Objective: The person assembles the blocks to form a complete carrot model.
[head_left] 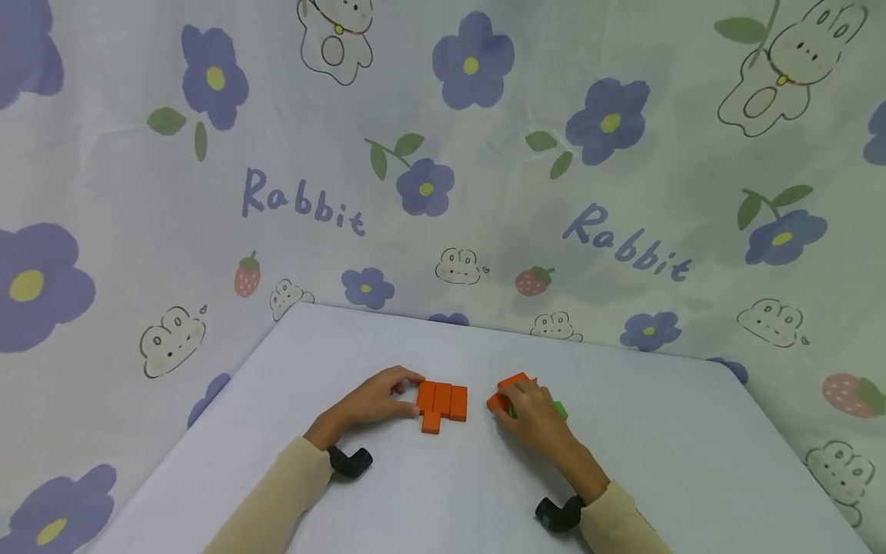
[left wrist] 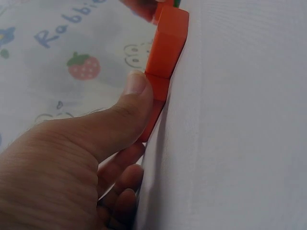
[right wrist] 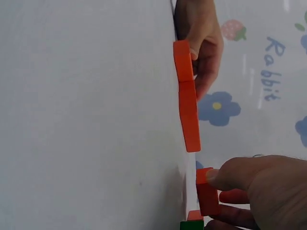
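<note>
Between the left and right edges of the counter (head_left: 450,500), four orange blocks (head_left: 441,398) lie touching, one jutting toward the near edge. The left hand (head_left: 374,397), fingers apart, touches their left end. The right hand's (head_left: 543,422) fingers pinch another orange block (right wrist: 207,194) beside a green block (head_left: 561,411).
</note>
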The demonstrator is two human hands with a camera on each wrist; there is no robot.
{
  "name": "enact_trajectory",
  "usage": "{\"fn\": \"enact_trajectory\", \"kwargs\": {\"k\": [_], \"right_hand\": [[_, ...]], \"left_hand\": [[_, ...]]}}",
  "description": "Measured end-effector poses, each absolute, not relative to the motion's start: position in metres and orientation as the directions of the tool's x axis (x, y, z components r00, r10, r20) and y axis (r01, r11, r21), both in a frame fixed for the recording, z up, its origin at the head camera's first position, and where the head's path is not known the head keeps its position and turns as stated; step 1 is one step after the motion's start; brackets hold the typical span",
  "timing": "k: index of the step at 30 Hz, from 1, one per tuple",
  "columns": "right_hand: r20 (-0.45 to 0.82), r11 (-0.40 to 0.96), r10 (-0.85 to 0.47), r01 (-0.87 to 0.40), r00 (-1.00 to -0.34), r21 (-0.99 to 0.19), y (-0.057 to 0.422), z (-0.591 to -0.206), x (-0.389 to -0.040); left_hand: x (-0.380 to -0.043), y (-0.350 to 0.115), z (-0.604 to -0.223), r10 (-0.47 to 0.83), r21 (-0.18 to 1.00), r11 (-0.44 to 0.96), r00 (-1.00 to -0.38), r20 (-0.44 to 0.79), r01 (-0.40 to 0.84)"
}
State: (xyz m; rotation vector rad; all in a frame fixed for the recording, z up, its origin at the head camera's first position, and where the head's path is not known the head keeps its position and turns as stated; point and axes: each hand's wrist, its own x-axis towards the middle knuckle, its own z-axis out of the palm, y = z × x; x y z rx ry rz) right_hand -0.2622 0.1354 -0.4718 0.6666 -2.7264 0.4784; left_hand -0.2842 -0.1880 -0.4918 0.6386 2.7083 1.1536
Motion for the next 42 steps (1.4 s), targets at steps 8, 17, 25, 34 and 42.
{"fn": "enact_trajectory", "kwargs": {"k": [8,17,25,34,42], "right_hand": [[0.313,0.688,-0.384,-0.495,-0.869,-0.53,0.127,-0.449,-0.25],[0.26,0.611,-0.481,-0.532,-0.838,-0.586,0.116,-0.435,-0.244],[0.219,0.615,-0.529,-0.548,-0.82,-0.567,0.104,-0.442,-0.243],[0.22,0.6,-0.604,-0.619,-0.766,-0.507,0.089,-0.456,-0.244],[0.229,0.634,-0.612,-0.643,-0.757,-0.429,0.083,-0.471,-0.243]], "left_hand": [[-0.283,-0.187,-0.491,0.448,0.713,0.611,-0.893,0.048,0.345],[-0.284,-0.189,-0.486,0.425,0.708,0.625,-0.904,0.046,0.33],[-0.283,-0.189,-0.489,0.444,0.716,0.611,-0.895,0.044,0.338],[-0.283,-0.187,-0.487,0.443,0.716,0.609,-0.895,0.051,0.342],[-0.28,-0.188,-0.486,0.438,0.72,0.611,-0.898,0.039,0.329]]}}
